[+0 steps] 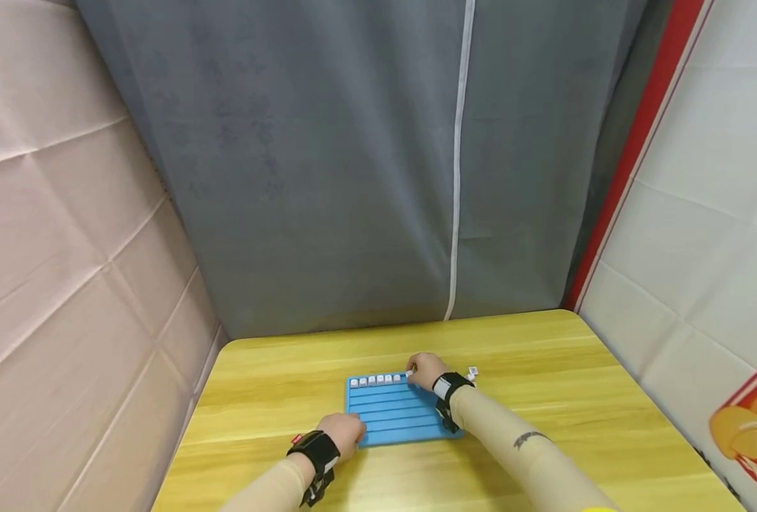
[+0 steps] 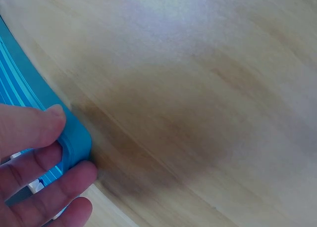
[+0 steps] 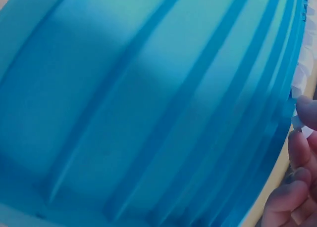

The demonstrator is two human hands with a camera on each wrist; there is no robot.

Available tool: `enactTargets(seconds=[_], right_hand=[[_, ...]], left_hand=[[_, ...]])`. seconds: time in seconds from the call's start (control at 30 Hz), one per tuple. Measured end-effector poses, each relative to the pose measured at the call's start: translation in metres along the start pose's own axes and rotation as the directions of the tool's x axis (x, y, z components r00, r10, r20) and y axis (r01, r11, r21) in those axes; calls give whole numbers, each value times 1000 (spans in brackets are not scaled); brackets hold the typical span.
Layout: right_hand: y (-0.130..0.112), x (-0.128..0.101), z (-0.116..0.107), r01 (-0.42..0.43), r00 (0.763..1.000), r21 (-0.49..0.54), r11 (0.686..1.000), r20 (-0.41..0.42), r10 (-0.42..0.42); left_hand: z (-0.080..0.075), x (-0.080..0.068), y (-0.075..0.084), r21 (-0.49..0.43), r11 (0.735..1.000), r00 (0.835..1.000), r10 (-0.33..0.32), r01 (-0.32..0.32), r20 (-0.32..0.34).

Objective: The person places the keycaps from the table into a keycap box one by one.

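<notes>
A blue tray (image 1: 394, 419) with raised parallel ridges lies on the table. Several white keycaps (image 1: 372, 381) stand in a line along its far row, starting at the left end. My left hand (image 1: 343, 430) grips the tray's near left corner; in the left wrist view the thumb (image 2: 42, 125) is on top of the rim, with fingers around the edge. At the far row, just right of the line, my right hand (image 1: 427, 370) pinches a white keycap (image 3: 304, 129) between thumb and finger. That keycap is partly covered by the fingertips.
A few loose white keycaps (image 1: 473, 370) lie right of the tray, partly behind my right wrist. The yellow wood-grain table (image 1: 276, 384) extends around the tray. A grey curtain (image 1: 340, 178) hangs behind its far edge, with pale fabric walls at both sides.
</notes>
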State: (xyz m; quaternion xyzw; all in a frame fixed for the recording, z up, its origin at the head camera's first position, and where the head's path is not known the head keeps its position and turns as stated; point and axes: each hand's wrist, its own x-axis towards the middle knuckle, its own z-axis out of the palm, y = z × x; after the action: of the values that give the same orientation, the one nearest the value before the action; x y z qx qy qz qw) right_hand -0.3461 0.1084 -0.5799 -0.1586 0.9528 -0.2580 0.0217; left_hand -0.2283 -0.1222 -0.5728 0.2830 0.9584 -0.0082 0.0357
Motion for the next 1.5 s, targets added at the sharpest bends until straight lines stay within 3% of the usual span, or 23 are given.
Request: enactTargets(seconds=[0.6, 1.0, 1.5], right_hand=[[6, 1, 10, 3, 998, -110, 994, -63, -10], [1, -5, 10, 76, 989, -327, 942, -99, -114], [2, -4, 16, 94, 981, -284, 954, -138, -137]], left_hand=[[0, 0, -1, -17, 1000, 999, 10, -11, -35], [3, 1, -2, -37, 999, 1000, 3, -4, -20], [5, 1, -3, -50, 999, 1000, 3, -4, -21]])
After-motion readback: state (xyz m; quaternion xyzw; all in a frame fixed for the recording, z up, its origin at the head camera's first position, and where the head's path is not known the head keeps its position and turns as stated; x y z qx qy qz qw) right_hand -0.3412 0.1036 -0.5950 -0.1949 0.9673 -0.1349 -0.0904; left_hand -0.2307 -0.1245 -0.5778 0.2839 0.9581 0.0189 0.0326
